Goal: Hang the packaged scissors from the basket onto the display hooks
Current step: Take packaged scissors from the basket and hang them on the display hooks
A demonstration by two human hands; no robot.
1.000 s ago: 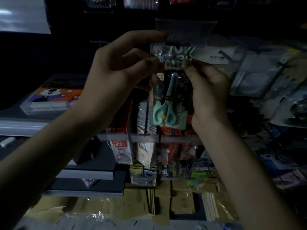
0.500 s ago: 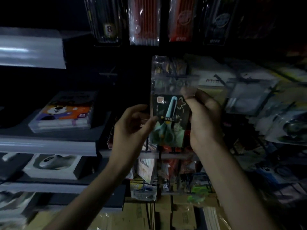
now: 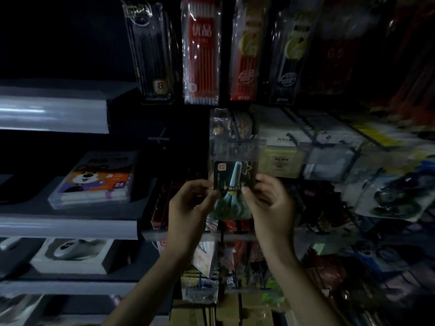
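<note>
The packaged scissors are up at the display rack and not yet let go; the left hand pinches the card at its left edge with curled fingers, and the right hand pinches it at the right edge in the same way, so both hands are closed on the packet. The packet stands upright, with the green handles down and its clear top flap up; just behind that flap hang some other small packets, which I take to be on the same row. The light is poor here, so I cannot tell whether the hole of the flap is already over a display hook or only in front of it.

Above the scissors packet hangs a red pencil pack; well to the left of the scissors packet a crayon box with a cartoon dog lies on a shelf.

My judgement: this one packet is at the last part of its hanging; what is left is to seat it fully on the hook and release it. The basket is not in view, so how many packets remain I cannot say.
</note>
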